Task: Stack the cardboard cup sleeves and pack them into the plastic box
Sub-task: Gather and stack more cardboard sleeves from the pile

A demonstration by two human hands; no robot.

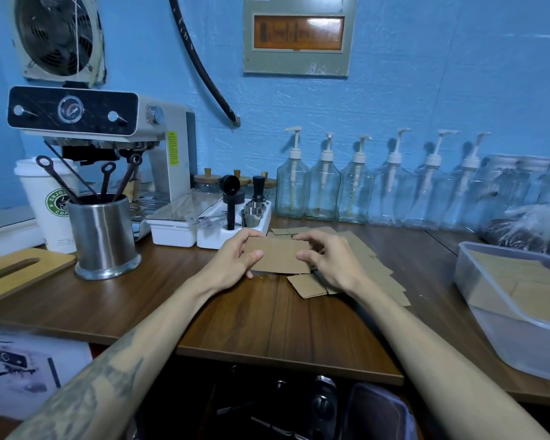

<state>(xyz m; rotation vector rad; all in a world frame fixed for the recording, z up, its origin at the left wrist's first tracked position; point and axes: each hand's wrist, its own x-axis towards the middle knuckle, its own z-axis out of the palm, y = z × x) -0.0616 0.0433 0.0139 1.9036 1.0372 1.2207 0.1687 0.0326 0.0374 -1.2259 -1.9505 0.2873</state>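
Both hands hold one flat cardboard sleeve just above the wooden bench, near its middle. The left hand grasps the sleeve's left end, thumb across the near face and fingers curled over the top edge. The right hand pinches the right end in the same way, thumb in front and fingers behind the top edge. Under and behind the right hand, more sleeves lie loose and overlapping on the bench, some poking out toward the person. At the far right edge of the bench stands a clear plastic box, tilted in the view, with brown cardboard already lying inside it. Along the blue wall stands a row of clear pump bottles. To the left sit a coffee machine, a steel cup holding dark tools, and a white paper cup.
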